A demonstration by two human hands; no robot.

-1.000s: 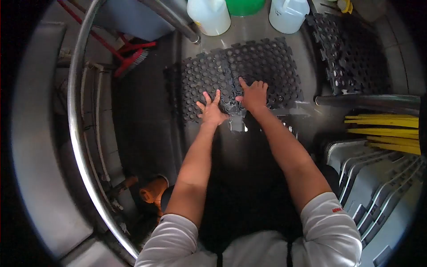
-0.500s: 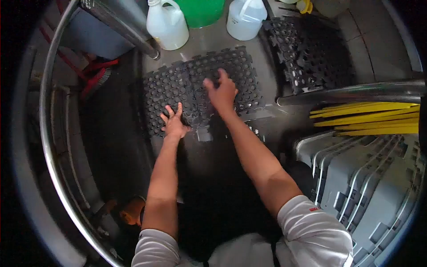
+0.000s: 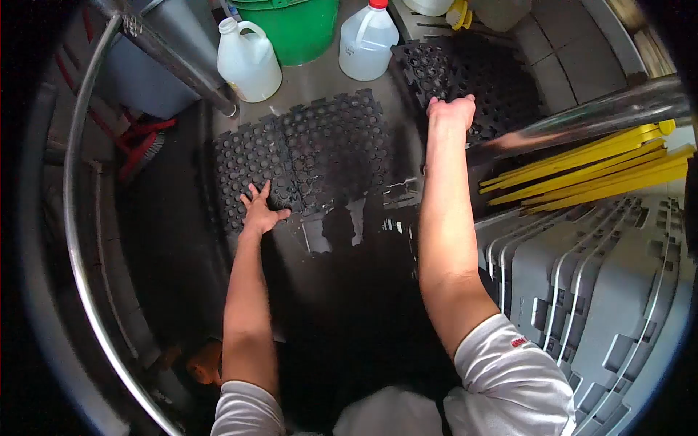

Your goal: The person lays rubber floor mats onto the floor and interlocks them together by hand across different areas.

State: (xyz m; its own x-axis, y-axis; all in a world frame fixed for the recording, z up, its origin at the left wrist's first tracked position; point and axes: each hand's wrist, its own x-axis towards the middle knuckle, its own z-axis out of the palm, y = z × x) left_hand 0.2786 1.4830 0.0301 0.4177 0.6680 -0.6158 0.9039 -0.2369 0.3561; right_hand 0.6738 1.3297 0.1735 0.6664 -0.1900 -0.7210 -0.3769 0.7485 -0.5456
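My left hand [image 3: 262, 211] lies with spread fingers on the near edge of a black rubber mat [image 3: 251, 156] with round studs, on a wet metal surface. A second interlocking mat tile [image 3: 338, 134] joins it on the right, with water on its near part. My right hand [image 3: 452, 115] is at the near edge of a separate black perforated mat [image 3: 502, 73] at the upper right. Its fingers curl onto that mat, and their tips are partly hidden.
Behind the mats stand a white jug [image 3: 251, 65], a green bucket [image 3: 302, 33] and a red-capped jug [image 3: 367, 47]. A metal rail [image 3: 582, 120], yellow strips [image 3: 582, 163] and grey plastic crates [image 3: 596, 276] are on the right. A curved rail [image 3: 73, 203] and red brush [image 3: 142, 149] are left.
My right hand has moved from over the joined mats to the separate mat at the right, its fingers now curled. My left hand stays on the left tile. The view has shifted slightly.
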